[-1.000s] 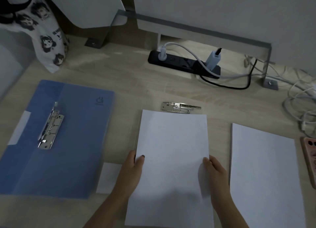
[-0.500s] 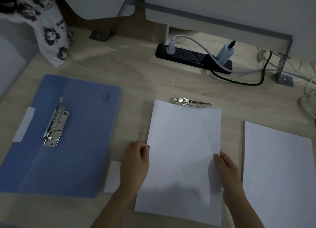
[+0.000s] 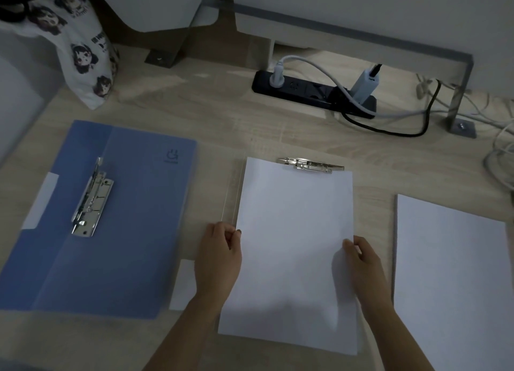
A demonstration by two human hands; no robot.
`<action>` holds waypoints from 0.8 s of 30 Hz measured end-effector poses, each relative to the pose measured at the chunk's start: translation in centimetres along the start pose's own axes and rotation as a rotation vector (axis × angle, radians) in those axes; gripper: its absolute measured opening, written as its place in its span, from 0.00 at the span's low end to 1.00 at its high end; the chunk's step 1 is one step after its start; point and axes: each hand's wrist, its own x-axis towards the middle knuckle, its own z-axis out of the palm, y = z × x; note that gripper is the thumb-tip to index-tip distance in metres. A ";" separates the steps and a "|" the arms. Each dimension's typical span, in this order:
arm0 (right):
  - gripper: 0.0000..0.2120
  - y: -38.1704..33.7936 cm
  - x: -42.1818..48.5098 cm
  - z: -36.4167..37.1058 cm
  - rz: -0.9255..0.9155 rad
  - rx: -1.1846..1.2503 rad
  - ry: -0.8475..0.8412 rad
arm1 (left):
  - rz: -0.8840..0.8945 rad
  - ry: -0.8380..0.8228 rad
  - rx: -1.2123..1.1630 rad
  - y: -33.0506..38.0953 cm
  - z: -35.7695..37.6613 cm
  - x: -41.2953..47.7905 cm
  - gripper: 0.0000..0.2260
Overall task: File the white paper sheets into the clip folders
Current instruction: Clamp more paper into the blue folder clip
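Observation:
A white paper sheet (image 3: 292,231) lies in the middle of the desk on a clear folder (image 3: 233,181) that is hard to make out. The sheet's top edge reaches the folder's metal clip (image 3: 311,165). My left hand (image 3: 219,254) pinches the sheet's left edge and my right hand (image 3: 361,262) holds its right edge. A blue clip folder (image 3: 133,231) lies open at the left with its metal clip (image 3: 91,201) on its left half. A stack of white sheets (image 3: 450,273) rests at the right.
A black power strip (image 3: 314,92) with plugs and cables sits at the back. More cables (image 3: 500,148) trail at the far right. A printed cloth bag (image 3: 80,51) hangs at the back left. A metal bracket foot (image 3: 460,127) is bolted to the desk.
Both hands have pushed the sheet away from me until its top edge meets the metal clip. The view has shifted a little, so everything sits further right.

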 end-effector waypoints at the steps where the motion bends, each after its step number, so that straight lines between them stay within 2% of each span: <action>1: 0.12 0.0 0.1 0.0 0.000 -0.019 0.007 | -0.003 0.003 0.002 0.0 0.0 0.0 0.04; 10: 0.09 0.4 0.7 0.5 -0.007 -0.142 0.037 | -0.011 0.000 0.043 0.0 -0.1 0.4 0.05; 17: 0.15 -0.5 0.1 0.9 -0.038 -0.278 0.081 | 0.004 0.008 0.081 0.1 -0.2 0.5 0.05; 21: 0.14 -0.5 0.1 1.3 -0.029 -0.429 0.136 | 0.010 0.058 0.140 0.4 0.0 0.3 0.06; 23: 0.13 -0.5 -0.1 1.6 -0.049 -0.503 0.199 | 0.063 0.122 0.183 0.5 0.3 -0.1 0.07; 24: 0.13 -0.6 -0.2 1.7 -0.077 -0.527 0.250 | 0.139 0.157 0.221 0.4 0.6 -0.3 0.10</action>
